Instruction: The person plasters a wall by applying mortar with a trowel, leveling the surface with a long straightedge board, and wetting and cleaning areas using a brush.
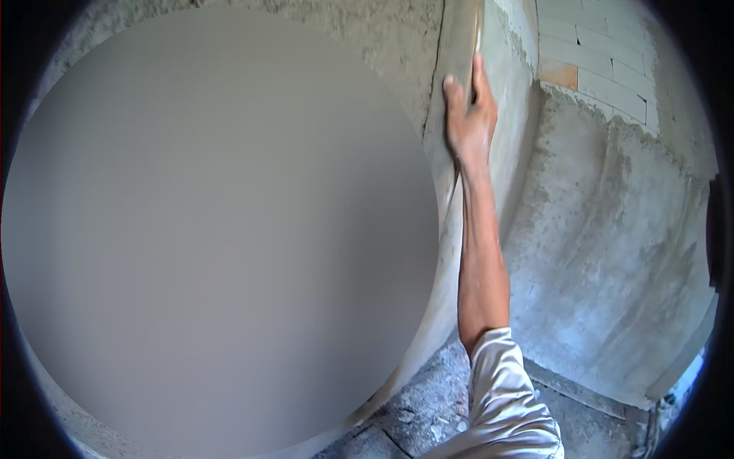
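Note:
My right arm reaches up along the wall's corner, with my right hand [472, 126] high against it. A long narrow strip [479, 21] runs along this corner and passes between my thumb and forefinger. My thumb lies to its left and the forefinger points up on its right; the other fingers are hidden behind the hand. The hand seems closed on the strip. Smooth grey plaster [511, 84] covers the face just right of the hand. My left hand does not show; a large blurred disc covers the left and middle of the view.
Right of the corner stands a wall with damp grey plaster [589, 206] below and bare pale blocks [604, 57] above. Rough plaster [397, 38] covers the surface at the upper left. Rubble and dust [432, 390] lie on the floor below.

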### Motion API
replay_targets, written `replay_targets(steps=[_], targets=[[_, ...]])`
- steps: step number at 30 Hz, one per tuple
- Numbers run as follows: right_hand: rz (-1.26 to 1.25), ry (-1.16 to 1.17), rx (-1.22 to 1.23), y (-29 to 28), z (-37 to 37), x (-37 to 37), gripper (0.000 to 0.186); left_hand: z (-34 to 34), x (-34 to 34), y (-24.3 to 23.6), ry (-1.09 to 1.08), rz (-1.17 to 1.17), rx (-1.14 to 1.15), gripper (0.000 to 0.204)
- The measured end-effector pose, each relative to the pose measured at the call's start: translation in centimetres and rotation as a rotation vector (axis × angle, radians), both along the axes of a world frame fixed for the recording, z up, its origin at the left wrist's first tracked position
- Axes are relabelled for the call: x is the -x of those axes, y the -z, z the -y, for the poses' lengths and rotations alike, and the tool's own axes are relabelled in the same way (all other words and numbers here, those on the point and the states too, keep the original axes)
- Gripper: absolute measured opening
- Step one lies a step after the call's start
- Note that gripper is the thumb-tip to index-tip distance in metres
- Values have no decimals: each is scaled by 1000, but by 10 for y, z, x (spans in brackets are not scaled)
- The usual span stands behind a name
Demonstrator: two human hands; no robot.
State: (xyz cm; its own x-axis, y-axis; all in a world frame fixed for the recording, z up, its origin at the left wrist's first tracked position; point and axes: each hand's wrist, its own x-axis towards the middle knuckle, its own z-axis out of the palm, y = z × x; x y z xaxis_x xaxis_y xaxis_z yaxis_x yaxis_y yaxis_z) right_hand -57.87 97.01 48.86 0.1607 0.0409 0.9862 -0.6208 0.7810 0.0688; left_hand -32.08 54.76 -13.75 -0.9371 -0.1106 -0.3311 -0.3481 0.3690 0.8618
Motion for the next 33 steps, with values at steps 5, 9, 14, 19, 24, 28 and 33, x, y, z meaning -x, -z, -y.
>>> replay_targets(steps=[5,9,14,19,24,28,33], targets=[[36,31,95,73,39,6,57,11,1,7,-33,32,-18,78],[101,114,118,164,68,-13,57,17,5,18,-18,21,-40,78],[-1,141,85,91,47,-5,56,18,-1,23,-16,20,-56,78],[-18,111,61,-20,23,-7,53,31,-9,27,-24,12,-64,77],[59,61,97,73,60,-10,55,42,-9,37,-46,13,-86,77],[245,110,182,181,91,-36,57,45,-16,45,-57,9,-103,77],[74,116,126,94,73,-21,56,50,-17,46,-64,41,-109,76]])
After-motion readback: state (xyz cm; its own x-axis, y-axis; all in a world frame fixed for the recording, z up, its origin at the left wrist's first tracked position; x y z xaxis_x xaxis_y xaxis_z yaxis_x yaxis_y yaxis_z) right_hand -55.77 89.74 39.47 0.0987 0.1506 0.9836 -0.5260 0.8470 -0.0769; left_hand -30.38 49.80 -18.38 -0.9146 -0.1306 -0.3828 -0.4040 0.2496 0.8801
